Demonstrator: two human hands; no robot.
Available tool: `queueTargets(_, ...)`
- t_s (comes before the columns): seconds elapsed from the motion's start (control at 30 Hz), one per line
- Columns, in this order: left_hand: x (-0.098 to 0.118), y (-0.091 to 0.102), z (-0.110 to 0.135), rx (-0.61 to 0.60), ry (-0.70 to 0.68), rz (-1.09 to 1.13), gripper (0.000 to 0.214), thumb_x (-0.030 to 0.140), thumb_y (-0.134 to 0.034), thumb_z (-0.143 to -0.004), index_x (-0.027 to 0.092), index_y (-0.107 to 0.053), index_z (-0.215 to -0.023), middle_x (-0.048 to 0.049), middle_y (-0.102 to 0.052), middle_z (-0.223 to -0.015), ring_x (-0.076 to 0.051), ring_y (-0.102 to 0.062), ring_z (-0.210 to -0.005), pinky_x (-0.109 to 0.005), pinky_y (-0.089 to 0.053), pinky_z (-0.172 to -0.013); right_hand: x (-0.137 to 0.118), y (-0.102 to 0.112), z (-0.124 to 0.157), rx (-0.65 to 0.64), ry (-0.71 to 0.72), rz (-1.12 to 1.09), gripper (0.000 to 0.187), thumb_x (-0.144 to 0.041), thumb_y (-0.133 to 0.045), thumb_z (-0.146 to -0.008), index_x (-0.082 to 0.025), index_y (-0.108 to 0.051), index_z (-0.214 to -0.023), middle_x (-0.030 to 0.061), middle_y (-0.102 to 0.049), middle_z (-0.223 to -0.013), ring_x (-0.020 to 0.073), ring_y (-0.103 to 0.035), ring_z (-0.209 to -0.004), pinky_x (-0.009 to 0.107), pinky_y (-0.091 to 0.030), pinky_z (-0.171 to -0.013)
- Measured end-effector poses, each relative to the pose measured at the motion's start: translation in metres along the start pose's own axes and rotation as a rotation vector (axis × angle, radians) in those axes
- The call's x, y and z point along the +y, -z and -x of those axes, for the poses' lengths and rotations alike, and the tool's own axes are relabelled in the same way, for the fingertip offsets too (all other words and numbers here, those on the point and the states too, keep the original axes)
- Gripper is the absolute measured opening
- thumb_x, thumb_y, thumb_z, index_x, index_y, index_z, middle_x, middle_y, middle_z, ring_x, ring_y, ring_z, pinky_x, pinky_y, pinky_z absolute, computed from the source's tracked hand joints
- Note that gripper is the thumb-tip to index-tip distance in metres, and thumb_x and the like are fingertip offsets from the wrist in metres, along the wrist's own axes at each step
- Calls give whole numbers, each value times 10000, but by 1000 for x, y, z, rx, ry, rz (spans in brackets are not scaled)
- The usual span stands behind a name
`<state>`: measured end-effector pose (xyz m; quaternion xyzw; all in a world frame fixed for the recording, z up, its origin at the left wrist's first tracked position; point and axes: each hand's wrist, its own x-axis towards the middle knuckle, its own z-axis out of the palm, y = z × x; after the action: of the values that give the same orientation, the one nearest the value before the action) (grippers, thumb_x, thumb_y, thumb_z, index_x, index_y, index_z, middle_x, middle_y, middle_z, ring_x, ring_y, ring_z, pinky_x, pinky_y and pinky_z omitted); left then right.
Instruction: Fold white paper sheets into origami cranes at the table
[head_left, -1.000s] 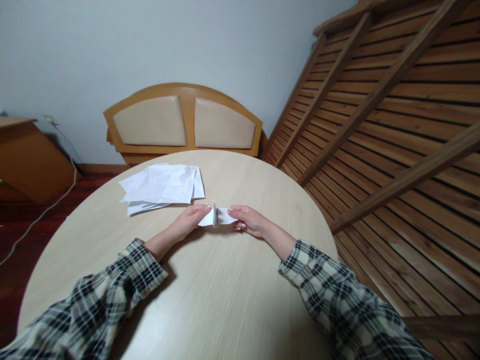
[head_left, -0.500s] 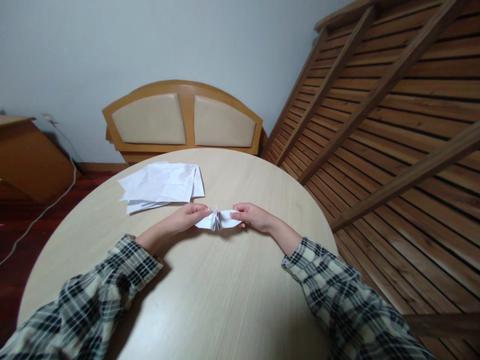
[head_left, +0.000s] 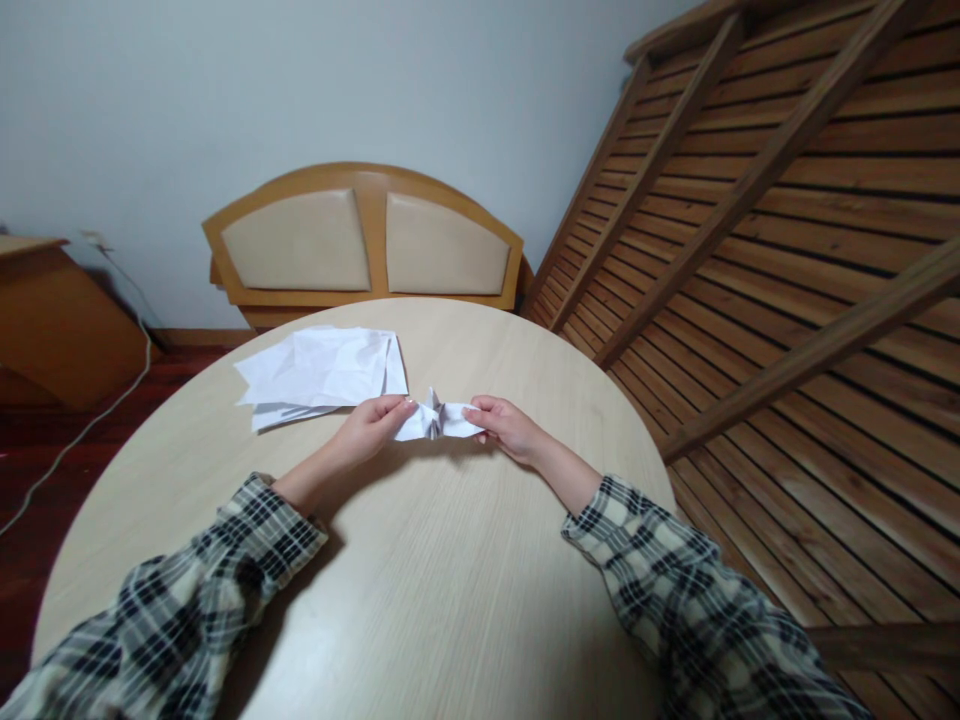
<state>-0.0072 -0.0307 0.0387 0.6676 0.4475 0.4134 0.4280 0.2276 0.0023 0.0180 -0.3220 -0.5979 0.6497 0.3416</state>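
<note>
A white origami crane (head_left: 433, 422) is stretched between my two hands above the table, its wings spread flat to both sides. From its middle a pointed fold stands up. My left hand (head_left: 367, 428) pinches the left wing tip between thumb and fingers. On the other side my right hand (head_left: 510, 430) grips the right wing tip the same way, thumb on top. The wing ends are hidden under the fingers. Just behind my left hand lies a loose pile of creased white paper sheets (head_left: 322, 366).
The round pale wooden table (head_left: 450, 560) spans the space under my arms. Beyond it stands a padded headboard (head_left: 379, 240) against the wall. A slatted wooden frame (head_left: 780, 200) leans on the right. At far left are a wooden cabinet (head_left: 67, 320) and a white cable (head_left: 90, 423).
Both hands have lifted the crane slightly and tilted it, so its middle fold points up more clearly. The grip on both wings stays the same.
</note>
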Motion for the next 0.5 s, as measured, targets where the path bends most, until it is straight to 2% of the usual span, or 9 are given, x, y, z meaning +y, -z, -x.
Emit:
queueTargets(0.17, 2, 8, 2, -200, 65, -39, 342, 437, -550, -875, 162, -605, -680, -17, -513, -618, -129, -413, -549, -258, -339, -507, 0, 8, 4, -115, -71, 55, 358, -476, -755, -747, -172, -569, -712, -37, -516, -644, 83, -430, -556, 239, -299, -524)
queueTargets(0.27, 2, 11, 1, -244, 89, -56, 350, 449, -557, -864, 163, -612, -670, -14, -498, -597, -124, -395, -523, -256, -323, -483, 2, 10, 4, -138, -82, 74, 339, -457, -759, -748, -171, -578, -722, -35, -531, -647, 84, -443, -557, 237, -302, -522)
queueTargets(0.37, 2, 10, 1, -182, 59, -60, 338, 437, -552, -871, 167, -624, -682, -22, -525, -613, -131, -424, -541, -260, -334, -498, 4, 9, 2, -103, -62, 72, 340, -469, -746, -764, -176, -578, -726, -38, -531, -633, 82, -430, -540, 236, -281, -508)
queueTargets(0.5, 1, 2, 0, 16, -17, -54, 307, 411, -548, -878, 173, -623, -699, -23, -549, -629, -146, -459, -577, -267, -359, -520, 5, 5, -1, 6, 4, 24, 388, -513, -740, -755, -183, -548, -684, -42, -511, -614, 82, -412, -536, 238, -275, -508)
